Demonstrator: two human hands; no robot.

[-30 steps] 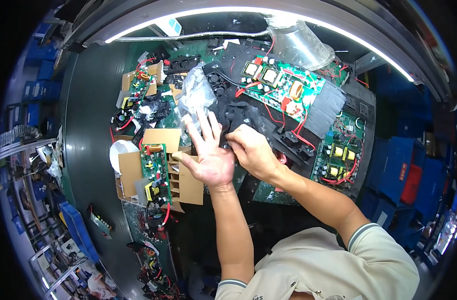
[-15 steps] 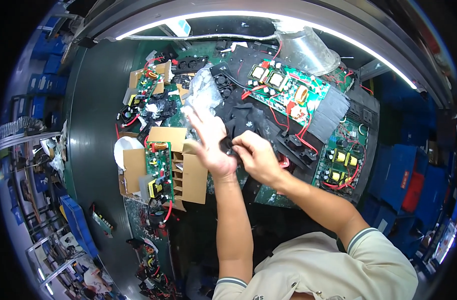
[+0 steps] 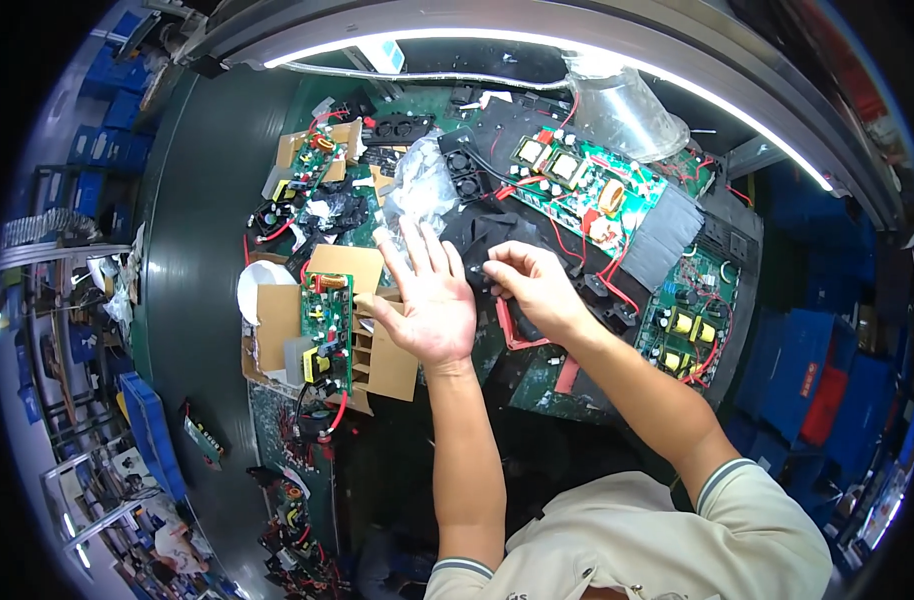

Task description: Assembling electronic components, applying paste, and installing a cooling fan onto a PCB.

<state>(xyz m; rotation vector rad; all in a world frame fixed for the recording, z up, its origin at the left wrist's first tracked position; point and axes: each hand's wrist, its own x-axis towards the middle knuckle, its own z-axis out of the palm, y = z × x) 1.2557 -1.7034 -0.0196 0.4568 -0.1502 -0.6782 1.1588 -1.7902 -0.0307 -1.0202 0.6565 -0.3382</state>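
My left hand (image 3: 435, 305) is held palm up with its fingers spread, and nothing lies in it. Beside it my right hand (image 3: 537, 290) is closed in a pinch. Something dark shows at its fingertips, but I cannot tell whether it is held or lies behind them. Crumpled black material (image 3: 482, 232) lies on the bench just beyond both hands. A pinkish-red frame-like piece (image 3: 509, 330) shows below my right hand. Left of my left hand, a green circuit board (image 3: 327, 315) with a yellow-wrapped part stands upright in an open cardboard box (image 3: 392, 355) with dividers.
A large circuit board (image 3: 587, 185) with red wires lies at the back right, near a clear plastic cone-shaped hood (image 3: 632, 115). Another board (image 3: 682, 325) sits at the right. Clear plastic wrap (image 3: 422, 180) and a black fan (image 3: 464, 172) lie farther back. A dark conveyor belt (image 3: 202, 240) runs along the left.
My hands have drawn apart: the right has left the left palm, where it pinched something black, and moved right. My left hand has turned palm up and spread.
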